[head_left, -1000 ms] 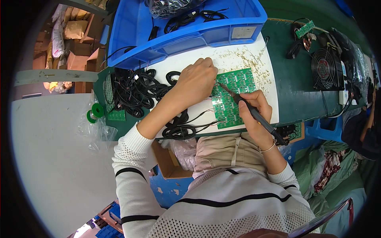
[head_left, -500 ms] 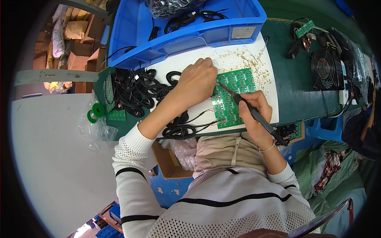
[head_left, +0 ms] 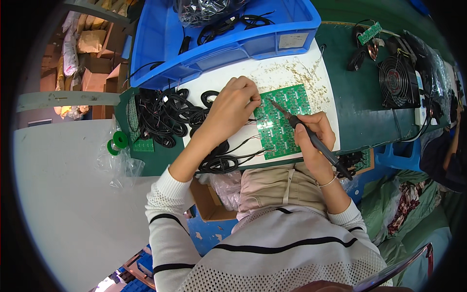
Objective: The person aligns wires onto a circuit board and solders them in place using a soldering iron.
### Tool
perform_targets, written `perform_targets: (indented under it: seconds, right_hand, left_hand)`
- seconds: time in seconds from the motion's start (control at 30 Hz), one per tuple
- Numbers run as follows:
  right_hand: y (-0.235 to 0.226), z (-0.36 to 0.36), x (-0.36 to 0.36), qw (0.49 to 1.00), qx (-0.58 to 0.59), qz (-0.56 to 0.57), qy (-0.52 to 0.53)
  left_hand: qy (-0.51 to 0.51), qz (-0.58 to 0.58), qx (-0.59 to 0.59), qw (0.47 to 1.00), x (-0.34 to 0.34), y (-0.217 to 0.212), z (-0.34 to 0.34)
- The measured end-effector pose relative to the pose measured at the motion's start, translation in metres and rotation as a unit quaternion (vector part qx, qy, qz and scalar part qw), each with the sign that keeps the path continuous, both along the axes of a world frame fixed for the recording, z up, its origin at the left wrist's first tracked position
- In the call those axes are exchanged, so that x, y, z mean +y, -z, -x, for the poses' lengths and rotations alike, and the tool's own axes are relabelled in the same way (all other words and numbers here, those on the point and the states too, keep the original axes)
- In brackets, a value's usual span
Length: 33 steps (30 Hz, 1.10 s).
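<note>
The green circuit board (head_left: pixel 282 121) lies flat on the white mat (head_left: pixel 292 73) at the front of the worktop (head_left: pixel 360 112), just in front of the person's body. It looks thin, stiff and light, so it would likely slide if pushed; its edges seem the safest place to hold it, since the face carries small parts and fine joints that are probably fragile. The left hand (head_left: pixel 231 109) rests at the board's upper left edge, fingers pinched together on what seems to be a thin wire, though the view is too small to be sure. The right hand (head_left: pixel 314 134) is closed in a pen grip around the soldering iron (head_left: pixel 306 134), whose tip touches the board near its upper left corner. Black cables (head_left: pixel 168 117) lie in coils to the left of the board, some running under the left wrist. A blue bin (head_left: pixel 219 44) stands behind the mat, and a small black fan (head_left: pixel 398 80) sits well to the right.
</note>
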State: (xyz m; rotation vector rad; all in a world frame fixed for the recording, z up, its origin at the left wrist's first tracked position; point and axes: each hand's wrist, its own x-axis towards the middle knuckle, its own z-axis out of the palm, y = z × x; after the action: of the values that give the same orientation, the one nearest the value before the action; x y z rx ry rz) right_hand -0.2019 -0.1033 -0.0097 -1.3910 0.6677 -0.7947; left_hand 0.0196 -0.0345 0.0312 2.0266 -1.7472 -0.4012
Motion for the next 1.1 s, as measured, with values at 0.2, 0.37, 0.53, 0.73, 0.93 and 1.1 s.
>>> perform_targets:
  seconds: [0.2,0.37,0.53,0.73,0.93,1.1]
  right_hand:
    - [-0.002,0.000,0.000,1.000,0.008,0.001,-0.005]
    - [-0.003,0.000,0.001,1.000,0.011,-0.003,-0.005]
    - [-0.001,0.000,0.000,1.000,0.008,-0.005,-0.004]
    - [0.002,0.000,-0.001,1.000,0.003,0.000,-0.003]
    - [0.003,0.000,0.000,1.000,0.001,0.000,-0.003]
    - [0.003,0.000,-0.002,1.000,0.003,0.001,-0.003]
  left_hand:
    - [-0.056,-0.016,0.190,0.980,0.016,0.002,-0.004]
    - [-0.059,-0.082,0.273,0.957,0.013,0.001,-0.011]
    - [-0.072,-0.093,0.219,0.969,0.011,-0.002,-0.008]
    - [-0.074,-0.097,0.259,0.958,0.010,-0.002,-0.012]
    - [-0.094,-0.146,0.324,0.930,0.011,0.004,-0.014]
    - [-0.092,-0.155,0.312,0.933,0.009,0.004,-0.012]
